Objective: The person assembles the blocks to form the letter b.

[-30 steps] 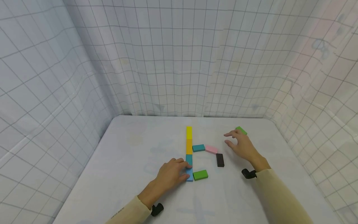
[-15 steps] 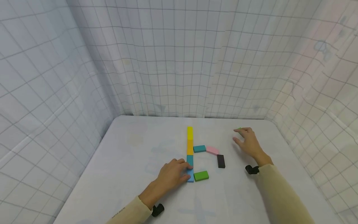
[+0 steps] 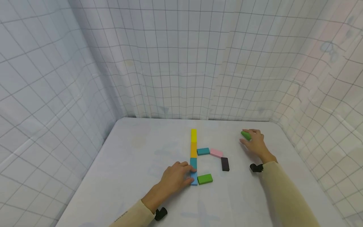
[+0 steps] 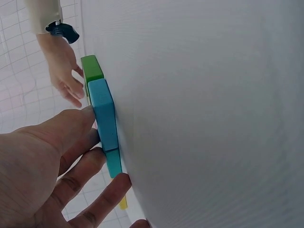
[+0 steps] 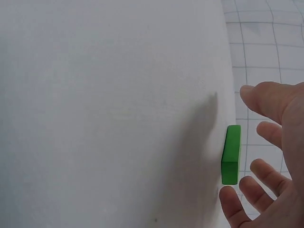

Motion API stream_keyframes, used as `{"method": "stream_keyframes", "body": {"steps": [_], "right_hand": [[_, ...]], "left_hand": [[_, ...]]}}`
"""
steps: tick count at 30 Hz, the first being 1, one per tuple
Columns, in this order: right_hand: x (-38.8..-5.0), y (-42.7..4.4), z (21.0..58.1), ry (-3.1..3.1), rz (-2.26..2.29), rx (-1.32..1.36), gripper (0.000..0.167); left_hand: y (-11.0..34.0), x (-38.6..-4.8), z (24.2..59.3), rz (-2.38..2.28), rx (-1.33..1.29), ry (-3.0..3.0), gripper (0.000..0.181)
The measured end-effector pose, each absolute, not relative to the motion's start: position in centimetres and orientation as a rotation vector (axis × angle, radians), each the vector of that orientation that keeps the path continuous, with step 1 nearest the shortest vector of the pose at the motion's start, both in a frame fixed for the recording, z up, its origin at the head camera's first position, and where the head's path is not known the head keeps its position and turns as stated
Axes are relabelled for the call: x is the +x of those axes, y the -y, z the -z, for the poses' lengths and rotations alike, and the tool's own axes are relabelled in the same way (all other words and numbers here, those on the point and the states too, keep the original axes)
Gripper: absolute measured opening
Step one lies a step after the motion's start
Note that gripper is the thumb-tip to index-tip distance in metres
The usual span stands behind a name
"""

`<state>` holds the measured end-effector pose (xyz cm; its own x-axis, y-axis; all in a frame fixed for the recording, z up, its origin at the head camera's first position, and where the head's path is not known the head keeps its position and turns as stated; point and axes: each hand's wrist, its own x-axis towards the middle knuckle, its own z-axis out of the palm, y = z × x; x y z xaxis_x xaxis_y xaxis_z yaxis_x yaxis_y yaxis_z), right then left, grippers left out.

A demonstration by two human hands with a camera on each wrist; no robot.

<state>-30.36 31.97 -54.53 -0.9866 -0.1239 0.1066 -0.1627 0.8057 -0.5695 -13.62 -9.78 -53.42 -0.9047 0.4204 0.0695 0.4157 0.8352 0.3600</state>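
My left hand [image 3: 177,175] rests by the near end of a straight row of blocks, its thumb and a finger touching the light blue block [image 3: 194,179]. Beyond that block come a teal block [image 3: 193,163], an orange block [image 3: 193,149] and a yellow block [image 3: 194,135]. At the far right my right hand [image 3: 256,144] hovers over a lone green block [image 3: 245,135]. In the right wrist view its fingers spread around this green block [image 5: 231,154], with a gap between thumb and block.
Right of the row, a second teal block [image 3: 203,151], a pink block [image 3: 216,153] and a black block [image 3: 225,164] form a bent line. Another green block [image 3: 205,179] lies beside the light blue one. Grid-patterned curtains [image 3: 181,63] enclose the white table [image 3: 136,151].
My right hand has moved right, away from the pink and black blocks, to the far green block. My left hand stays on the row.
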Motion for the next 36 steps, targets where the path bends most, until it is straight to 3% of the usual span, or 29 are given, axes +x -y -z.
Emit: {"method": "stream_keyframes", "body": {"steps": [11,27,32,36], "right_hand": [[-30.8,-32.7,55.0,3.018,-0.914,0.204,0.073],[-30.5,-32.7,55.7,2.923,-1.016,0.229,0.032],[-30.4,-33.0,55.9,2.933,-1.035,0.218,0.032],[-30.4,-33.1,56.0,2.943,-1.032,0.218,0.041]], "left_hand": [[9.8,-13.4,53.2,-0.597,0.693,-3.007,0.032],[9.7,-13.4,53.3,-0.593,0.690,-3.013,0.031],[9.7,-13.4,53.4,-0.598,0.671,-3.001,0.032],[9.7,-13.4,53.5,-0.595,0.674,-3.002,0.032]]}}
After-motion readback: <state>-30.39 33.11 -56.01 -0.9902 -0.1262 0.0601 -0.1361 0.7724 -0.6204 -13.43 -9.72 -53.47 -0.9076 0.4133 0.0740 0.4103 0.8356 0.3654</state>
